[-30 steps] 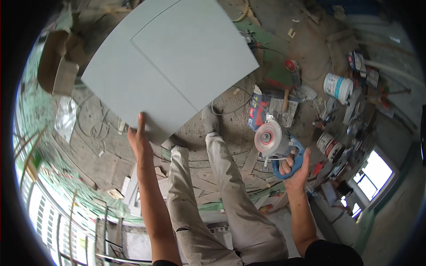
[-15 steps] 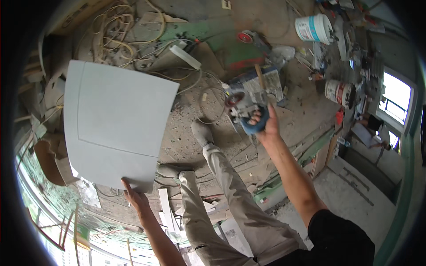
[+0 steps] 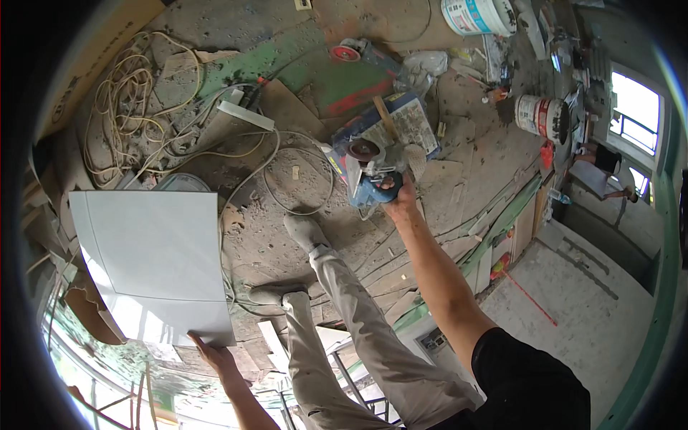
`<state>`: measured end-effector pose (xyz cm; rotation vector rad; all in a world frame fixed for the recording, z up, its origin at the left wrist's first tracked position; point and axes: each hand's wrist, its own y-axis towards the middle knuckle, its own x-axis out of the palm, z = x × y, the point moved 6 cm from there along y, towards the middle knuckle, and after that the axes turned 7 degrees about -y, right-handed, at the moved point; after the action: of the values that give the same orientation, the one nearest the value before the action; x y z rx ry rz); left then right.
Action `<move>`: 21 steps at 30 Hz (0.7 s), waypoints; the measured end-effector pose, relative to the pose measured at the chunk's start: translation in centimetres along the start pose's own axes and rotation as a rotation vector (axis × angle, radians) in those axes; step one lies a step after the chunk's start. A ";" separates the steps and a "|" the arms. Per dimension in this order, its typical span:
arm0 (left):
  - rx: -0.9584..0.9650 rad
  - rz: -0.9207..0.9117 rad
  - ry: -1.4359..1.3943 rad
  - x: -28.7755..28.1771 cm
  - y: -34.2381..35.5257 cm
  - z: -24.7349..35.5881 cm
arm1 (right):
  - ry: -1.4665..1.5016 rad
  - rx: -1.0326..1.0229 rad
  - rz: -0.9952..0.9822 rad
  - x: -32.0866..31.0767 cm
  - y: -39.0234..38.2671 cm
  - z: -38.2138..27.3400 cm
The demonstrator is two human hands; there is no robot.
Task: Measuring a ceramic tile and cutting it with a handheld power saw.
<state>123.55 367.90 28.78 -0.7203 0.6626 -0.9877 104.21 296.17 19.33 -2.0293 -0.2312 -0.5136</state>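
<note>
A large pale grey tile [image 3: 154, 247] with thin straight lines along it slopes at the left. My left hand [image 3: 213, 352] grips its near edge, fingers on the face, thumb hidden beneath. To the right, my right hand [image 3: 403, 198] is wrapped round the body of a blue handheld circular saw [image 3: 374, 188]. Its round dark-red disc [image 3: 363, 150] points away from me. Behind the saw, a blue and white box [image 3: 414, 122] lies on the floor with a wooden stick [image 3: 385, 118] across it.
Tangled yellowish cable [image 3: 118, 107] and a white power strip [image 3: 246, 115] lie at the far left. A grinder with a red disc [image 3: 345, 54] rests farther off. White buckets [image 3: 476, 16] stand at the right. Another person [image 3: 609, 161] is by the window. Debris litters the floor.
The tile's far edge has dropped toward me, uncovering more cable and floor behind it. The view has shifted, so floor things appear farther left. Both hands keep their holds.
</note>
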 end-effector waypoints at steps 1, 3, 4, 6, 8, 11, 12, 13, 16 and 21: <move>0.014 0.008 0.026 -0.5 0.0 1.3 | -0.016 0.007 0.042 -0.6 0.1 0.7; -0.043 -0.009 0.029 -0.6 -0.7 2.7 | 0.018 0.043 -0.025 -1.4 1.0 0.6; -0.053 -0.015 0.034 0.3 -1.2 2.0 | -0.032 0.102 0.041 -3.0 2.4 -0.8; -0.050 0.006 0.038 1.8 -1.8 0.4 | -0.170 0.210 0.122 -6.4 5.4 -4.3; 0.000 0.038 0.066 0.6 -1.7 3.3 | -0.297 0.199 0.211 -7.4 6.3 -2.4; -0.066 -0.031 -0.036 2.5 -1.0 -1.4 | -0.446 0.097 0.043 -11.1 10.2 -10.8; -0.109 -0.041 -0.093 4.1 -1.4 -4.2 | -0.720 0.040 0.363 -11.5 11.9 -16.3; -0.133 -0.040 -0.110 4.7 -1.6 -5.8 | -0.943 -0.002 0.706 -12.8 11.5 -19.3; 0.064 0.003 0.124 -1.0 -0.8 1.7 | -0.674 0.070 0.632 -10.1 8.0 -6.3; 0.003 0.012 -0.023 -0.4 -0.2 0.5 | -0.825 -0.003 0.646 -7.7 5.0 -8.4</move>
<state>123.70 368.31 29.26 -0.7230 0.6442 -0.9678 97.00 286.80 15.46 -2.0686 -0.0468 0.7377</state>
